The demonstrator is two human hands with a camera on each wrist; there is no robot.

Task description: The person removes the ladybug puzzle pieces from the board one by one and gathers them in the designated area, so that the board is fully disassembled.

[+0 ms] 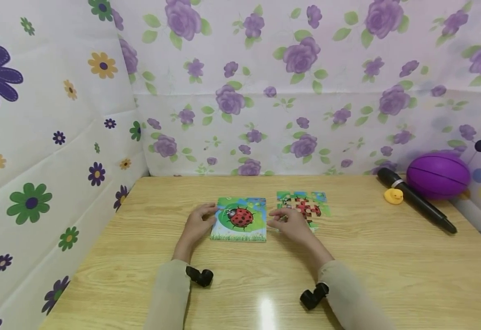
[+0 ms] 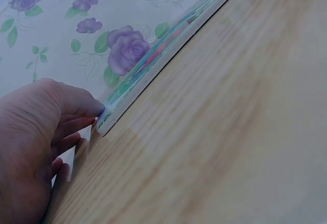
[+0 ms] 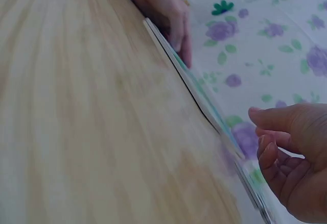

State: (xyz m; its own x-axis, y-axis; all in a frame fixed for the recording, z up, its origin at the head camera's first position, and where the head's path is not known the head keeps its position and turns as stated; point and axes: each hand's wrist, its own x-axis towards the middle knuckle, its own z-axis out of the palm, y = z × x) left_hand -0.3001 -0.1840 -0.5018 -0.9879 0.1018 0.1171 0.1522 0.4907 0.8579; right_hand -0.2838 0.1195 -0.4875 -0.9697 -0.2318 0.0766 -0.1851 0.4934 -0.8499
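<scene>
A square ladybug picture board (image 1: pixel 240 219) lies flat on the table, with a green leaf and grass printed round the red ladybug. My left hand (image 1: pixel 199 223) is at its left side, and in the left wrist view the fingertips touch the board's corner (image 2: pixel 110 117). Just off the board's right side is my right hand (image 1: pixel 291 224), fingers loosely bent with nothing visible between them. A partly spread group of ladybug jigsaw pieces (image 1: pixel 302 206) lies beyond the right hand, which hides some of it.
On the right of the wooden table (image 1: pixel 240 288) stand a purple ball (image 1: pixel 438 176), a black stick-like object with a pale band (image 1: pixel 419 201) and a small yellow rubber duck (image 1: pixel 394 196). Flowered cloth (image 1: pixel 265 114) hangs along the back and left edges.
</scene>
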